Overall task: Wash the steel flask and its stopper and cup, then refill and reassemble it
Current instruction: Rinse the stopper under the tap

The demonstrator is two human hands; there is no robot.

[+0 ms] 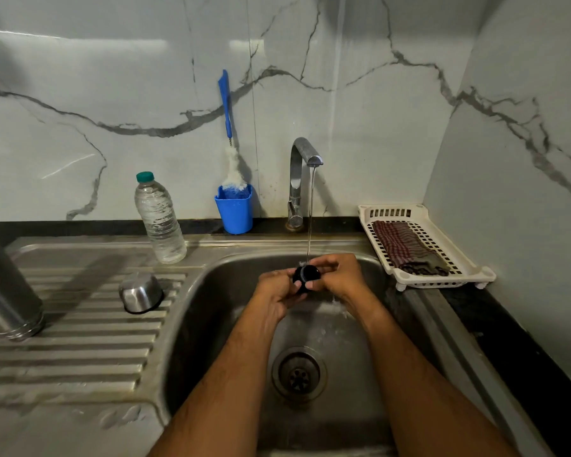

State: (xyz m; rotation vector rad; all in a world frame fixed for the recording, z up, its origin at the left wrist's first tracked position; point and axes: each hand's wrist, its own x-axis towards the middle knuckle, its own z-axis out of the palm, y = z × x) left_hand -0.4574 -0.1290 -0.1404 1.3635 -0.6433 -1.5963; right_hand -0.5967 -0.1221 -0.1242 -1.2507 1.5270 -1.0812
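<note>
Steel flask (9, 291) upside down on drainer, cup (141, 292) inverted beside it. Left hand (277, 293) and right hand (335, 275) both grasp black stopper (305, 275) under tap stream (310, 222); small, light, wet-slippery, likely best held round its rim.

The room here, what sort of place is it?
Most likely a home kitchen: a steel sink with a ribbed drainboard, a running tap, and a bottle brush standing in a blue cup against the marble-look wall.
</note>
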